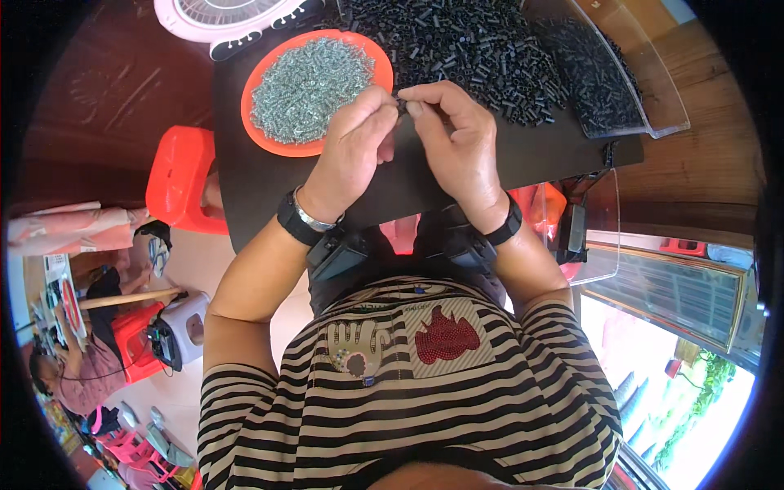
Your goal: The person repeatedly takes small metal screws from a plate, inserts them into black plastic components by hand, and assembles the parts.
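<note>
Head view: left hand [353, 143] and right hand [457, 139] meet fingertip to fingertip, both pinching one small black part [402, 104] above the black table [269, 188], between the orange plate [269, 65] of screws [306, 82] and the black parts pile [482, 49].

A pink fan [224, 16] is sitting at the upper left of the frame, a red plastic stool [181, 180] is standing below it, and a clear tray [645, 73] is lying at the upper right.
</note>
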Tool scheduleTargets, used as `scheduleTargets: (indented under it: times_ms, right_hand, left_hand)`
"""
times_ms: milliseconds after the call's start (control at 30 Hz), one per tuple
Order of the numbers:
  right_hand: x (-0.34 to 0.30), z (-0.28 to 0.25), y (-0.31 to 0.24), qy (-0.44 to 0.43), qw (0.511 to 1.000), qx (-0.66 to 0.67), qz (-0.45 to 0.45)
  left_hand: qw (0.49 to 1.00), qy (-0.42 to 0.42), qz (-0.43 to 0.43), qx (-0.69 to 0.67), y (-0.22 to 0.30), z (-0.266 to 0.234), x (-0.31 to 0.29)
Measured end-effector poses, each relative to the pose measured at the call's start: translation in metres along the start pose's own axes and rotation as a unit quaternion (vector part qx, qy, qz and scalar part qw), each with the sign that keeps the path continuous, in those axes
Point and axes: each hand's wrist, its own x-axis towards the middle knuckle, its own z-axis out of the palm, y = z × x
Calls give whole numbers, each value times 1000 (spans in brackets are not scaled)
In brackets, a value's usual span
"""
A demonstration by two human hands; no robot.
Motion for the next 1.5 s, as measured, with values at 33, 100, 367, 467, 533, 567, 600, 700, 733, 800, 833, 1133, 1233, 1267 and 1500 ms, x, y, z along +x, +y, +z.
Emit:
scheduleTargets:
  times_ms: [33, 100, 367, 467, 533, 567, 600, 700, 733, 800, 833, 1133, 1233, 1267, 1500]
  right_hand:
    - [0, -2, 1, 4, 999, 38, 36]
    - [1, -2, 3, 10, 989, 115, 94]
    - [2, -3, -5, -40, 988, -115, -98]
    - [5, -3, -1, -41, 975, -182, -123]
    - [7, -4, -4, -55, 970, -197, -131]
    - [7, -5, -5, -56, 970, -197, -131]
    - [8, -7, -5, -57, 967, -201, -145]
    - [9, -9, -3, -60, 961, -206, -172]
    - [9, -10, -2, -61, 959, -207, -185]
    - [10, -10, -2, -60, 958, -206, -192]
    - [10, -9, -2, -59, 957, -204, -199]
    - [7, -14, -1, -54, 956, -221, -187]
    - [15, -33, -7, -18, 937, -263, -228]
    - [22, -48, -7, 8, 932, -283, -225]
    - [94, -201, -15, 197, 787, -582, -65]
  left_hand:
    - [1000, -1, 1, 0, 0, 1, 1]
    - [995, -12, -31, -98, -2, 1, 3]
    - [991, -5, -22, -132, -4, 0, 5]
    - [994, -1, -16, -108, 1, 1, 3]
    - [994, 2, -27, -108, 4, 0, 3]
    - [995, -2, -30, -91, 5, 0, 3]
    - [997, -7, -34, -73, 6, 0, 2]
    - [997, 10, -20, -80, 0, 2, 3]
    - [996, 10, -19, -81, -2, 2, 3]
    - [998, 11, -2, -59, -5, 3, 3]
    - [998, 9, 0, -61, -6, 2, 3]
    - [998, -11, -20, -56, -7, 2, 1]
    - [994, 14, -43, -104, -4, 5, 2]
    - [993, 12, -47, -111, -3, 2, 2]
    - [992, 5, -49, -112, 0, -3, 4]
